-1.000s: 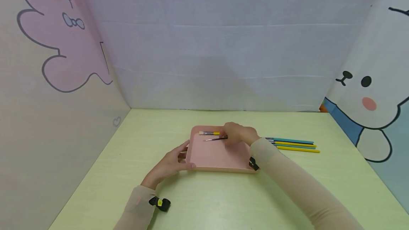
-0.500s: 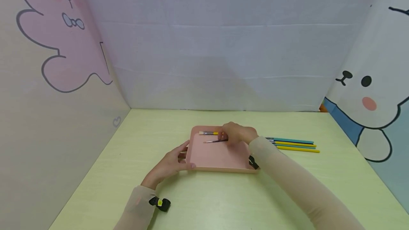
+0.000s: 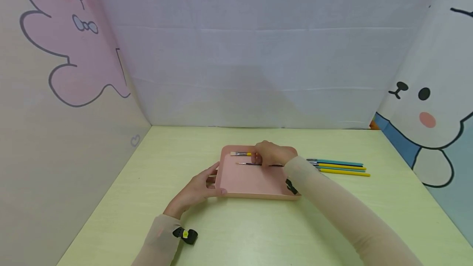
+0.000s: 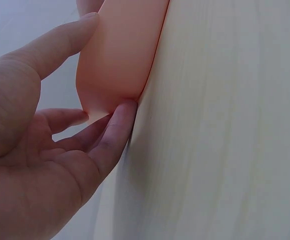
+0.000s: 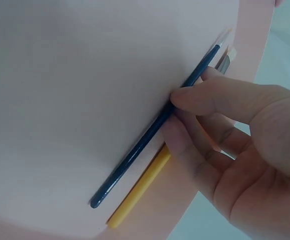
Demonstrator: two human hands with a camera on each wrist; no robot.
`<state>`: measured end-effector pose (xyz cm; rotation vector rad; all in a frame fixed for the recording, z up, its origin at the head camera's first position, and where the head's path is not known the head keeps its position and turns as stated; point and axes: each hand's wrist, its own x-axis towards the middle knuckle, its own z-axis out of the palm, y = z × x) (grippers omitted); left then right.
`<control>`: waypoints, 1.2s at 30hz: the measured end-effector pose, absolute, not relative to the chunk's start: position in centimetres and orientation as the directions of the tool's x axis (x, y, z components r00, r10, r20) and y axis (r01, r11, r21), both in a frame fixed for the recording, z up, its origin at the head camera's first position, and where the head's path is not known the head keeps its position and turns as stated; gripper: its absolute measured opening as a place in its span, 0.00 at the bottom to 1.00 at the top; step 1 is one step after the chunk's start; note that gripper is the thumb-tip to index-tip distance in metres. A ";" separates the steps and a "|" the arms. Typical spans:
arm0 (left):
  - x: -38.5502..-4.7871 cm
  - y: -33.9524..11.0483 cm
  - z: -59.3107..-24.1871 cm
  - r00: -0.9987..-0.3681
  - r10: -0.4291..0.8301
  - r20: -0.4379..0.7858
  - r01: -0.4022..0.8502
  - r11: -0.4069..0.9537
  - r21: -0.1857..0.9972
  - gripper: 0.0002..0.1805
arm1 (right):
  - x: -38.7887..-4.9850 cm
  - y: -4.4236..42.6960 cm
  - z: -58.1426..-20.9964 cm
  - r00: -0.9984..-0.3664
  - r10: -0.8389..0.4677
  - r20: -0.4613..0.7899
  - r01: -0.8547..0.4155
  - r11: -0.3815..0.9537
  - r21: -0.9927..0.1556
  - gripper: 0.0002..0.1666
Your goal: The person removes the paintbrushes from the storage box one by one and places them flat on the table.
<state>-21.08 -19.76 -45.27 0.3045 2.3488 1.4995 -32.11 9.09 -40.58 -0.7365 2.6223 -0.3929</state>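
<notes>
A pink tray (image 3: 242, 182) lies on the table. My left hand (image 3: 196, 189) holds its near left corner; in the left wrist view the thumb rests on the tray's wall (image 4: 120, 55) and the fingers bend around the corner. Inside the tray, my right hand (image 3: 271, 153) pinches a dark blue paintbrush (image 5: 135, 152) between thumb and fingers, its bristles pointing left in the head view. Just behind it a yellow paintbrush (image 5: 142, 187) lies along the far side, partly covered by the right hand. The blue brush appears to lie on the tray's floor or just over it.
To the right of the tray, several paintbrushes with teal, dark and yellow handles (image 3: 341, 166) lie side by side on the pale table (image 3: 184, 147). A white cloth wall (image 3: 258, 73) stands behind, with printed side panels at left and right.
The right hand has shifted slightly left, and the blue paintbrush has turned from a slant to nearly parallel with the yellow one. The left hand and tray have stayed put.
</notes>
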 end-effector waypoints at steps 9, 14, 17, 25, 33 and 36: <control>-21.1 -19.6 -45.2 -0.927 0.335 -0.170 -0.005 0.443 0.897 0.56 | -32.1 9.4 -40.6 -0.778 -0.561 -0.282 -0.448 0.811 -0.375 0.21; -21.0 -19.5 -45.2 -0.928 0.329 -0.174 -0.011 0.443 0.896 0.57 | -31.9 10.0 -40.0 -0.771 -0.582 -0.257 -0.479 0.797 -0.367 0.19; -21.0 -19.5 -45.2 -0.930 0.325 -0.173 -0.010 0.446 0.895 0.57 | -31.7 10.6 -39.3 -0.767 -0.597 -0.235 -0.488 0.781 -0.390 0.18; -21.2 -19.5 -45.2 -0.929 0.326 -0.177 -0.014 0.446 0.895 0.58 | -31.3 12.9 -37.1 -0.735 -0.664 -0.137 -0.559 0.708 -0.431 0.18; -21.1 -19.5 -45.1 -0.936 0.303 -0.180 -0.027 0.445 0.895 0.57 | -30.7 16.4 -36.5 -0.725 -0.688 -0.025 -0.607 0.656 -0.449 0.19; -21.1 -19.5 -45.0 -0.934 0.310 -0.179 -0.025 0.441 0.897 0.57 | -30.6 17.7 -36.5 -0.735 -0.678 -0.023 -0.590 0.656 -0.471 0.21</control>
